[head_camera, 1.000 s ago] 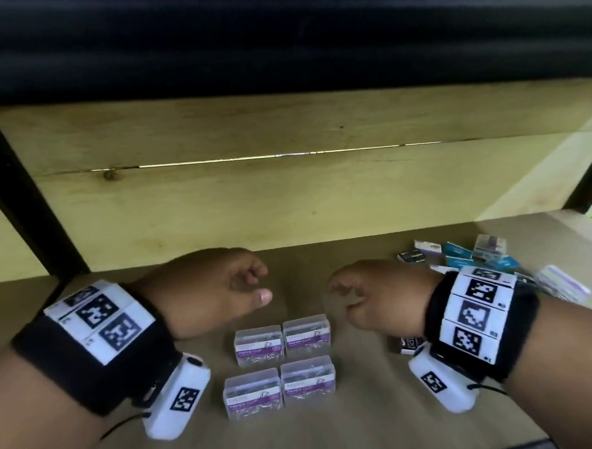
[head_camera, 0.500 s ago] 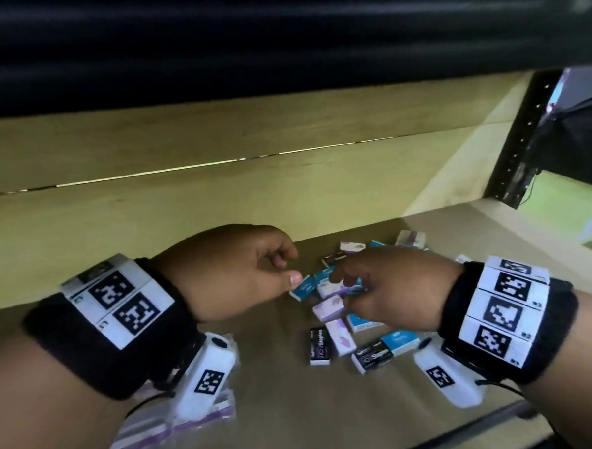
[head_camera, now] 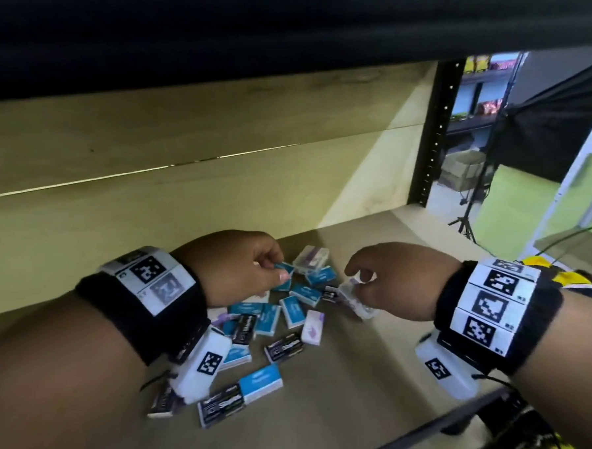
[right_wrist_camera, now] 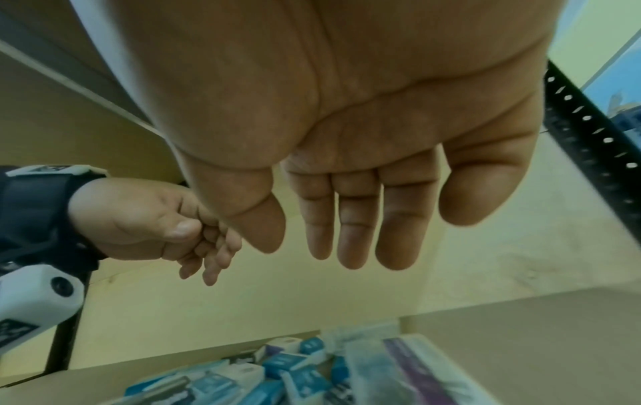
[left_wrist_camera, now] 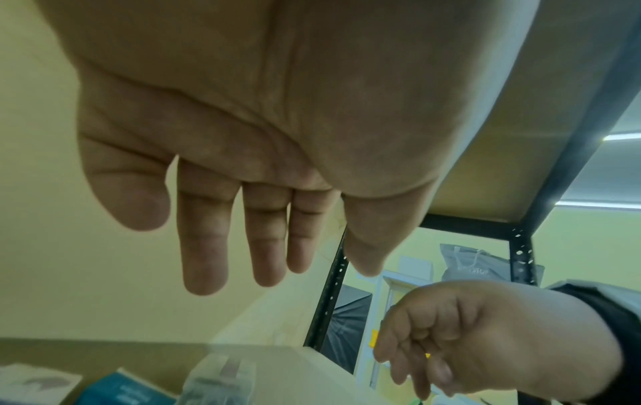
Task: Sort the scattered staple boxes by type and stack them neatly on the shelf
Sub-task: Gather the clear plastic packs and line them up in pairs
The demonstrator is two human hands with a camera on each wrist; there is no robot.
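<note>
Both hands have swung over from the sorted clear boxes to the scattered pile [head_camera: 279,324], left hand [head_camera: 235,267] and right hand [head_camera: 397,279] relaxed, holding nothing, ready to pick next.

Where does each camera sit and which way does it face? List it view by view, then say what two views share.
Head: on the person's head, looking forward and down into the shelf at the scattered staple boxes; shows both forearms, the left hand and the right hand.
Left wrist: under that wrist, looking along its palm; shows its own fingers.
Right wrist: under that wrist, looking along its palm; shows its own fingers.
Shared: each wrist view also catches the other hand.
</note>
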